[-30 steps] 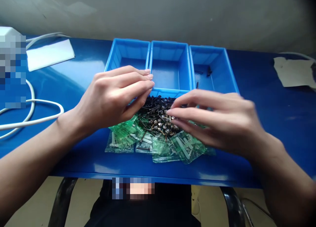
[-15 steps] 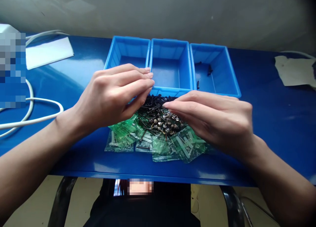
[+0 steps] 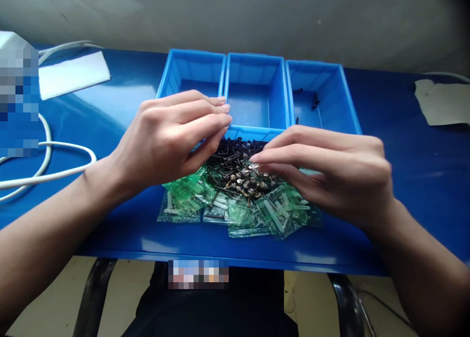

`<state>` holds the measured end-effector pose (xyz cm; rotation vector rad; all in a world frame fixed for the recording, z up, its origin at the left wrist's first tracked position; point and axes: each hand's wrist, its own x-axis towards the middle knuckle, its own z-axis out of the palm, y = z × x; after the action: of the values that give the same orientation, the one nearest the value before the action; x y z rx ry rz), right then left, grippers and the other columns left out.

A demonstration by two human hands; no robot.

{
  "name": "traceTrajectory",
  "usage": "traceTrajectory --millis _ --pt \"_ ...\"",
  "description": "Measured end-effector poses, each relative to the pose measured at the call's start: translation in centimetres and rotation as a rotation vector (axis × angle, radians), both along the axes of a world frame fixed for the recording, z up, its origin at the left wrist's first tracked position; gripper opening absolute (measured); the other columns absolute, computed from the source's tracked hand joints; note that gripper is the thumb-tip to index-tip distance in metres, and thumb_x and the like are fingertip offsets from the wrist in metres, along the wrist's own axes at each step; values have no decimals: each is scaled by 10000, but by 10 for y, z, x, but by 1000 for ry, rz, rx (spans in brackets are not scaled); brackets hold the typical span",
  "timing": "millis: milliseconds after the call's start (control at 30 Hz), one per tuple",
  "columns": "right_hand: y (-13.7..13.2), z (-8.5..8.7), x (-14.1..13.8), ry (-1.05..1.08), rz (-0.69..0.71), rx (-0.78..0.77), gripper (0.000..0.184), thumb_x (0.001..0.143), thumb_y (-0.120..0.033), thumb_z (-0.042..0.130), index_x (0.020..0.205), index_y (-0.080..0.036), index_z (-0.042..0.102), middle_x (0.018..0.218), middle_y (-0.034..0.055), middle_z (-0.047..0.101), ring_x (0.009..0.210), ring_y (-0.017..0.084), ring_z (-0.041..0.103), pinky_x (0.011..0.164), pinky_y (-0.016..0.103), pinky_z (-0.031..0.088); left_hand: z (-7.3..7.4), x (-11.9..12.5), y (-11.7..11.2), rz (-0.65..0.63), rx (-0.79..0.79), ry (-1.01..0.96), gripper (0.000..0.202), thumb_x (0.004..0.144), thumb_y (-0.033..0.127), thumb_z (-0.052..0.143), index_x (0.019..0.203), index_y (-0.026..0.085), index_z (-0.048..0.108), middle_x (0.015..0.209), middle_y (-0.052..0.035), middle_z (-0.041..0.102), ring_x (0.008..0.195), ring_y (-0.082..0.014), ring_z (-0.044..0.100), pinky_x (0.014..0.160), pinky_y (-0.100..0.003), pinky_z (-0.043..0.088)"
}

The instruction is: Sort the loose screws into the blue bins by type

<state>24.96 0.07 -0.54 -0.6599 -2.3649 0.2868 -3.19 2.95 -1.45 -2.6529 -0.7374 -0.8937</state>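
My left hand [image 3: 176, 134] hovers over the left side of a pile of dark screws [image 3: 229, 153], palm down. Its thumb and fingertips are closed together; what they may hold is hidden. From the right, my right hand [image 3: 334, 168] reaches in, its thumb and index tips pinched at the pile. Shiny metal shows by those tips, but I cannot make out whether it is held. Silvery hex-headed fasteners [image 3: 247, 180] lie in front of the dark screws. Below them spread clear and green plastic packets [image 3: 282, 212] with pale plugs inside.
Behind the pile stand three blue bins side by side: a left bin [image 3: 194, 53], a middle bin [image 3: 253, 102] and a right bin [image 3: 330, 97] with a few dark screws. White cable [image 3: 73, 146] and paper [image 3: 75, 75] lie left, crumpled paper [image 3: 442, 102] right.
My right hand has shifted slightly right, and a gap shows between its thumb and palm. My left hand stays nearly in place. The view has moved slightly.
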Motion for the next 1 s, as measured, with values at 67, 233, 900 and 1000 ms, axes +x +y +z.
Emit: traceTrajectory --millis 67,233,900,1000 --pt "-1 3 -1 55 -33 -46 185 979 -69 755 1129 -172 785 1027 44 789 920 118 743 794 271 612 0 0 0 0 1 0 162 1062 170 620 1188 193 720 1212 -45 813 1186 -259 804 1000 -428 745" --pt "-3 6 -3 229 -66 -217 126 984 -95 765 1087 -160 794 981 28 799 850 97 753 701 237 643 0 -1 -1 4 -14 4 180 1051 172 644 1208 220 718 1230 -38 809 1204 -250 797 1034 -413 735" --pt "4 0 8 -137 51 80 139 981 -90 748 1093 -159 793 1031 66 794 921 169 758 781 326 626 -2 -1 1 -7 4 1 203 1028 158 674 1221 202 717 1221 -60 811 1193 -252 799 1023 -401 737" --pt "1 1 4 -50 -1 25 157 991 -81 739 1076 -202 793 1019 21 804 910 135 766 776 289 629 -1 -1 0 -6 7 3 191 1043 167 647 1210 226 718 1218 -35 811 1194 -242 800 1024 -399 738"
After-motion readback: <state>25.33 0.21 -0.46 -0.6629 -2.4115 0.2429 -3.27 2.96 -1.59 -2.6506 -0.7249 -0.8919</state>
